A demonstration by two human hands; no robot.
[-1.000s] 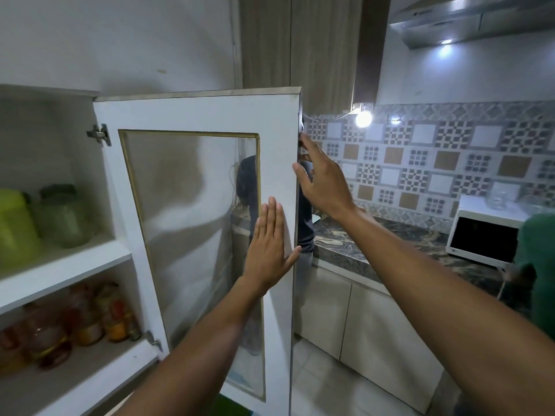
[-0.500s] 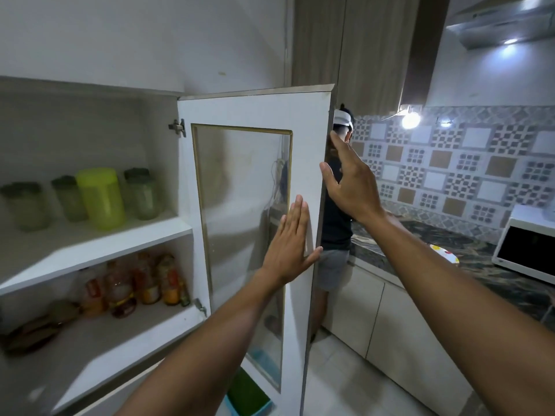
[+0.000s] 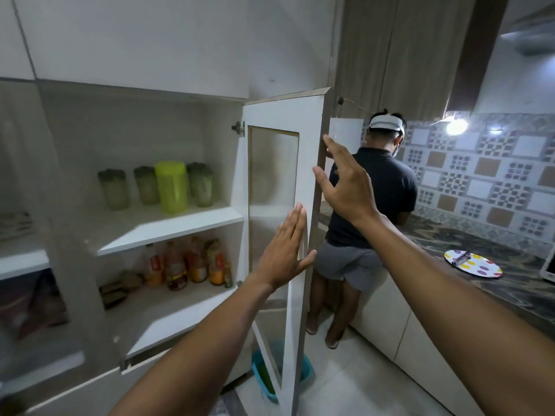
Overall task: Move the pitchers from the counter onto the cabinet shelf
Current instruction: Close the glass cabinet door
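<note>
The white cabinet door (image 3: 303, 121) with its glass pane stands swung wide open. My left hand (image 3: 285, 250) lies flat against the door's inner face, fingers together. My right hand (image 3: 345, 181) hovers at the door's outer edge with fingers spread, holding nothing. On the upper cabinet shelf (image 3: 168, 229) stand a lime-green pitcher (image 3: 171, 186) and three pale green lidded pitchers (image 3: 113, 189), one left, one behind, one right of the lime one.
The lower shelf (image 3: 180, 313) holds several bottles (image 3: 183, 262) and dark packets. A person (image 3: 372, 202) in a black shirt stands at the dark marble counter (image 3: 492, 280), back to me. A dotted plate (image 3: 473, 263) lies on the counter. A blue bin (image 3: 270, 376) sits on the floor behind the door.
The door has swung further open and the view turned left, showing more of the cabinet. My right hand came off the door edge and spread.
</note>
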